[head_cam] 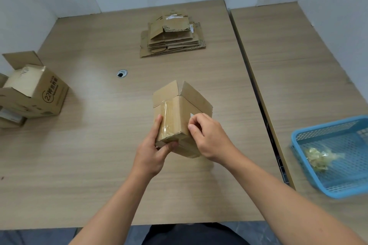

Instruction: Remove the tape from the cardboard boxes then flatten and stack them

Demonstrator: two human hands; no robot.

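Head view: a small cardboard box (175, 117), clear tape (169, 113) down one face, is held above the middle of the table (99, 145), toward its front edge. Its near end is gripped by the left hand (151, 153); its right face is pinched by the curled fingertips of the right hand (207, 137). Flattened boxes (173, 36) are stacked near the back edge.

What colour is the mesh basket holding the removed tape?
Light blue basket; the single head view shows it at right.
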